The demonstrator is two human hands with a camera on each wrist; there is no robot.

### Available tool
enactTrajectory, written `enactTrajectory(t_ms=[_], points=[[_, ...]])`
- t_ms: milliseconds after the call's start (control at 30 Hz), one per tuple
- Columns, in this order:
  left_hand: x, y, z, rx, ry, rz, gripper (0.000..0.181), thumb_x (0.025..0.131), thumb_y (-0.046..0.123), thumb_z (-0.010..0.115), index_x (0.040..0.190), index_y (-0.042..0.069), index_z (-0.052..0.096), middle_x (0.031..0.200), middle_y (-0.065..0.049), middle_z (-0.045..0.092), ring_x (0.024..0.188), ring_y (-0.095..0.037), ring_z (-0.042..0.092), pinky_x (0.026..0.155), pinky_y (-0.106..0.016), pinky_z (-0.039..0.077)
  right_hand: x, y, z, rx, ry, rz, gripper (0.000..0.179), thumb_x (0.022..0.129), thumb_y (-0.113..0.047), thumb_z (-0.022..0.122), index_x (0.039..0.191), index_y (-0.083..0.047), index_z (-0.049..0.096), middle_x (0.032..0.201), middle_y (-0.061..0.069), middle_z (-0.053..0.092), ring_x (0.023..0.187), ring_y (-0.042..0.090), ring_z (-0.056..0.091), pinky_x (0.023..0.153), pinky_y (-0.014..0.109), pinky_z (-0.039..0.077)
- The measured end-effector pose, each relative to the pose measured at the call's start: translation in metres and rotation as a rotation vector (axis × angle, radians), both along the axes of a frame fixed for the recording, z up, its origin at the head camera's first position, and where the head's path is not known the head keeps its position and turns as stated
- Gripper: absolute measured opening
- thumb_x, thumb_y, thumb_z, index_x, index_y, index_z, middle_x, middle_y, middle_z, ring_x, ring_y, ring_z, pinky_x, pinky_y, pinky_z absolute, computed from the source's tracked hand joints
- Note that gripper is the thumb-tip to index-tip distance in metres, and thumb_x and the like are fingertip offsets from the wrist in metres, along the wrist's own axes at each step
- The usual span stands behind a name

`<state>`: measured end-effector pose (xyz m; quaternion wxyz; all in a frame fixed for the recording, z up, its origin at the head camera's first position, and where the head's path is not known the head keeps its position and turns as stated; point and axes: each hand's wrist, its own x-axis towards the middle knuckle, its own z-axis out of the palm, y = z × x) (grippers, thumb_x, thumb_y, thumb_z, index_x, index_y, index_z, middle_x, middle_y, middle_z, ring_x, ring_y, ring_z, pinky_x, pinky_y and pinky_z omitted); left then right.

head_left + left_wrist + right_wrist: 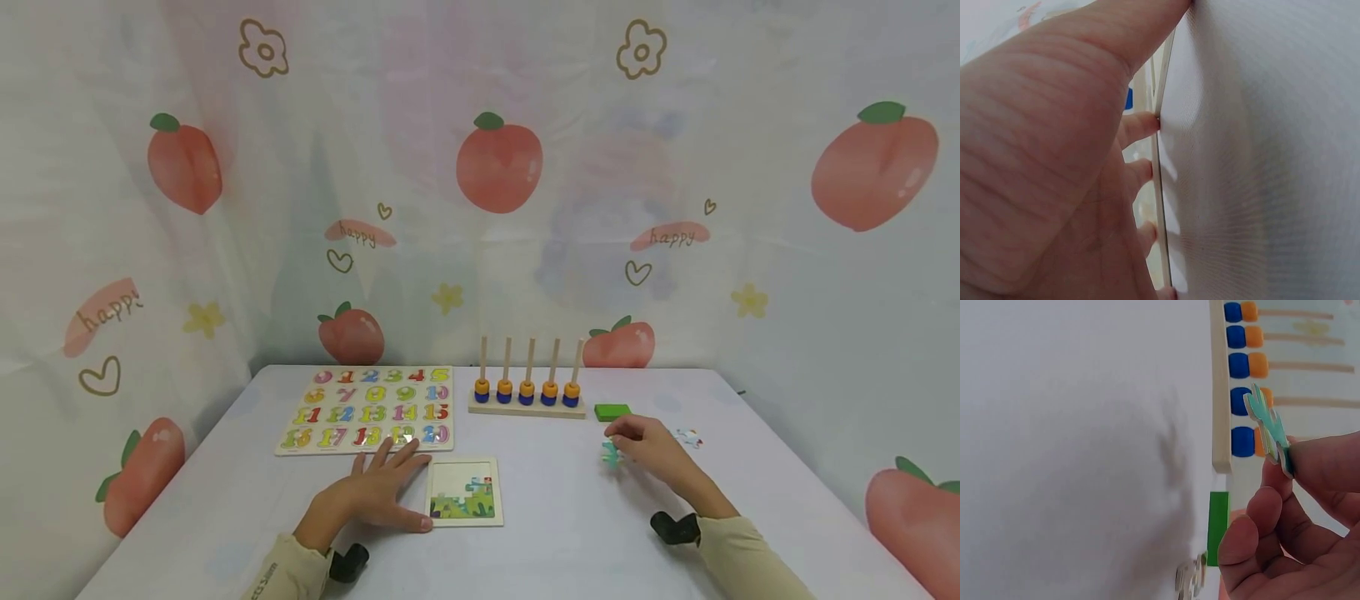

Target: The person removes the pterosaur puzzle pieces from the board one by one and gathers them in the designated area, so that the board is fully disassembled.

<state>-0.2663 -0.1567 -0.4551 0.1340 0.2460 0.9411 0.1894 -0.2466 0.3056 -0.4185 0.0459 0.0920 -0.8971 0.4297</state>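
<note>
My right hand [651, 450] pinches a teal jigsaw piece [1267, 422] between thumb and index finger, raised off the white table right of centre. The other fingers of that hand curl in toward the palm, as the right wrist view shows. My left hand [381, 493] rests with fingers spread at the left side of a small framed jigsaw puzzle [450, 475], its thumb at the lower left corner and its index finger near the upper left one. Joined green pieces fill the lower part of the puzzle; its upper left is bare white.
A number board [386, 396] lies behind my left hand, whose fingertips overlap its front edge. A wooden peg stand [525, 407] with blue and orange beads stands at the back. Beyond my right hand lie a green block [612, 412] and loose jigsaw pieces [690, 437].
</note>
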Motion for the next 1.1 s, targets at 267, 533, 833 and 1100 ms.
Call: enactTrajectory(t_ms=[267,533,833,1100], points=[[0.01,0.001,0.014,0.0,-0.012,-0.002,0.108,0.08,0.074,0.081,0.164,0.019,0.041,0.177,-0.012,0.019,0.161,-0.05,0.001,0.118,-0.08,0.0,0.004,0.016,-0.001,-0.001,-0.014,-0.034,0.017,0.104,0.001,0.061,0.117,0.01,0.069,0.106,0.012,0.071,0.086,0.018,0.056,0.067,0.029,0.051],[0.01,0.002,0.015,-0.025,-0.005,0.005,0.105,0.082,0.071,0.082,0.165,0.02,0.042,0.178,-0.01,0.019,0.162,-0.048,0.001,0.121,-0.078,0.001,0.005,0.033,-0.001,0.014,-0.015,-0.071,0.018,0.104,0.0,0.061,0.117,0.01,0.07,0.106,0.012,0.072,0.085,0.017,0.055,0.066,0.029,0.05],[0.014,0.004,0.018,-0.051,0.01,0.027,0.102,0.082,0.065,0.085,0.164,0.022,0.043,0.178,-0.008,0.02,0.162,-0.047,0.004,0.121,-0.077,0.004,0.006,0.054,0.002,0.074,-0.049,-0.145,0.02,0.105,-0.001,0.058,0.118,0.008,0.069,0.105,0.013,0.07,0.088,0.025,0.056,0.065,0.032,0.05],[0.011,0.003,0.016,-0.036,-0.002,0.015,0.104,0.082,0.068,0.083,0.165,0.021,0.042,0.178,-0.009,0.019,0.162,-0.047,0.001,0.121,-0.077,0.001,0.006,0.074,-0.001,0.137,-0.053,-0.19,0.021,0.105,-0.004,0.058,0.117,0.009,0.069,0.113,0.022,0.07,0.096,0.027,0.057,0.075,0.036,0.048]])
